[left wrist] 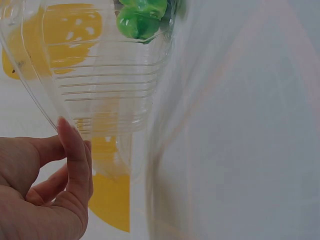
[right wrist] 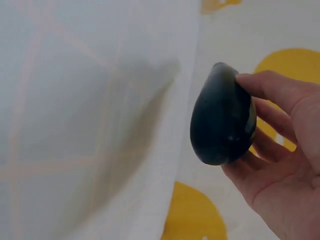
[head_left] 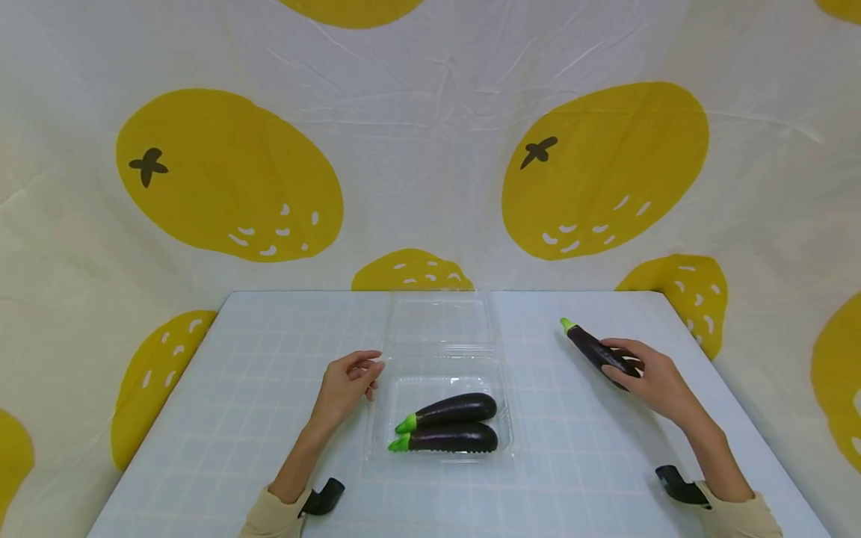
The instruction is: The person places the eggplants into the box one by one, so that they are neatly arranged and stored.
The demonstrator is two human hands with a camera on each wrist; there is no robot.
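Note:
My right hand point(head_left: 649, 377) grips a dark purple eggplant point(head_left: 595, 350) by its thick end, its green stem tip pointing away to the left. In the right wrist view, the held eggplant point(right wrist: 222, 117) is raised off the table, its shadow apart from it. A clear hinged plastic box point(head_left: 440, 366) lies with its lid laid back. Inside it, two eggplants point(head_left: 457, 409) rest side by side, green stems toward the left. Beside the box's left rim is my left hand point(head_left: 346, 385), fingers loosely bent. Its fingertips point(left wrist: 64, 125) are at the rim; whether they press it is unclear.
The table point(head_left: 269, 418) has a pale, faintly checked cover. The box's clear lid point(head_left: 440, 320) reaches close to the table's back edge. Behind hangs a white cloth point(head_left: 424, 149) with large yellow fruit prints. Black devices point(head_left: 323, 497) are strapped at both wrists.

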